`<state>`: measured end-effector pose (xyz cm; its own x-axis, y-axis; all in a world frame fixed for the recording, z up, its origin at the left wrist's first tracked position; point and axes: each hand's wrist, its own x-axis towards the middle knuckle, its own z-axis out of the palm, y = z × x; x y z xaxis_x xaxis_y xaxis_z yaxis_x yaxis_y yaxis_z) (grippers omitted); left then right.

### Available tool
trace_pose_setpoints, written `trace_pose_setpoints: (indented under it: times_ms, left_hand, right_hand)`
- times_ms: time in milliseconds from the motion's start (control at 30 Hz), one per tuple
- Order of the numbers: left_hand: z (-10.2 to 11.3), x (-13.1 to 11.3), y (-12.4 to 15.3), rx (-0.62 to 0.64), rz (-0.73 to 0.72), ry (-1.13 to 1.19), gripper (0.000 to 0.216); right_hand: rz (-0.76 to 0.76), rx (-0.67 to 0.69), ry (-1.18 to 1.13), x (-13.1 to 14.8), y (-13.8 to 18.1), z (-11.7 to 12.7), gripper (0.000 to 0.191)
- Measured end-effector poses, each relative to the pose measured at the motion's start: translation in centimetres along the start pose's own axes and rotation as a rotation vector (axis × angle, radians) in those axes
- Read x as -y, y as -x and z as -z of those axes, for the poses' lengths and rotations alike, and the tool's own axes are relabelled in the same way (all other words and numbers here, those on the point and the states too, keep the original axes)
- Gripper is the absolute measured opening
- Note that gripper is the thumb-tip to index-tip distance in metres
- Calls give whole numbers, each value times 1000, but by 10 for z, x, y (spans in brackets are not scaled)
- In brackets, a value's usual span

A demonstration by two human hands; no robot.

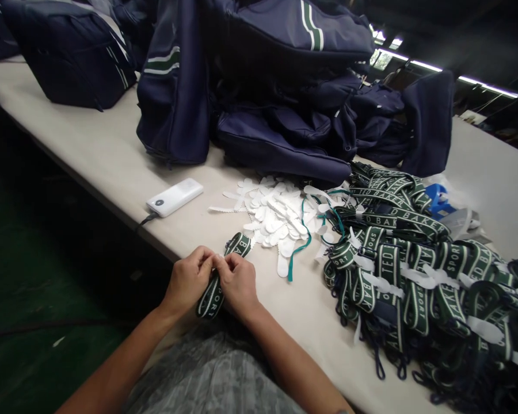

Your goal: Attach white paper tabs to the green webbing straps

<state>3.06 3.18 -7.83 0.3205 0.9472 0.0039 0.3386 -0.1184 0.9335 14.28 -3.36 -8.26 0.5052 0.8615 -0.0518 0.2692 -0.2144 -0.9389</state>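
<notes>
A folded dark green webbing strap (210, 300) with white lettering and edge lines is between my hands at the table's front edge. My left hand (187, 280) is closed, thumb and finger pinched at the strap's middle. Against it, my right hand (240, 283) is closed in the same kind of pinch, fingertips meeting. A bit of white shows at the fingertips, too small to make out. Just beyond lies a loose heap of white tie strips (276, 215) with rounded ends, and some teal ribbon (301, 248) trails over it.
Bundled straps (414, 287) with white ties are piled on the right of the pale table (297, 322). Navy bags (280, 141) are heaped at the back. A white power bank (175, 197) with a cable lies left. A blue tape dispenser-like object (438, 200) stands behind the straps.
</notes>
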Motion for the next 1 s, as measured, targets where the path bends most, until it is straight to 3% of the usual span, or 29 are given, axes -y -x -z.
trace_pose_setpoints:
  times_ms: [267,433,600,733,800,867,933,1000]
  left_hand:
    - [-5,16,-13,-124,212,421,34]
    - [-7,12,-15,6,346,692,52]
    - [-3,5,-9,96,380,812,62]
    - [-8,-3,-4,145,359,816,60]
    - [-14,-9,-2,152,330,775,56]
    - [-20,-14,0,101,283,701,51]
    - [-24,-20,5,12,228,608,44]
    - [-27,-25,12,-78,72,388,33]
  right_hand:
    - [8,-43,98,-5,-3,-3,37]
    - [51,-57,185,-8,-8,-2,34]
    - [-140,-9,-242,-4,-16,3,36]
    - [-279,225,-748,5,-9,8,49]
    - [-270,248,-840,4,-4,11,45]
    - [-191,134,-724,1,0,16,39]
    - [-63,-26,-423,-1,3,24,34]
    - [64,-120,-88,2,6,33,31]
